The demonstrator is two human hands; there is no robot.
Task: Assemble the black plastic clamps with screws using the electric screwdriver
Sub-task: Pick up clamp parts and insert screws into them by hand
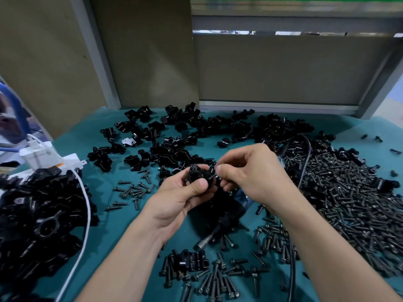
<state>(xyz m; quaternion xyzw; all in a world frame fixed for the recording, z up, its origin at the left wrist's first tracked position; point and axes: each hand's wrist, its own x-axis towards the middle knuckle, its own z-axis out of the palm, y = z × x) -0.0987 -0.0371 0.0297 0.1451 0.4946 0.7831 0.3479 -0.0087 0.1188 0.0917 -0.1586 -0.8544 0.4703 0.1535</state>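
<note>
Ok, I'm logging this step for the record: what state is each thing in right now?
Left hand: grips a clamp.
Right hand: pinches a screw at the clamp.
Screwdriver: lies unheld on the table.
Screw pile: loose, at right.
Clamp parts: loose, scattered at the back.

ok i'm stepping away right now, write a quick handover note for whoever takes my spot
Hands: the left hand grips a black clamp; the right hand pinches a screw at the clamp's side.
Things: the electric screwdriver lies on the green mat under the hands. Loose clamp parts at the back, screw pile right, clamp heap left.
Done: the heap looks assembled.
Left: seat this screw, drive it, then work through the loose parts.
</note>
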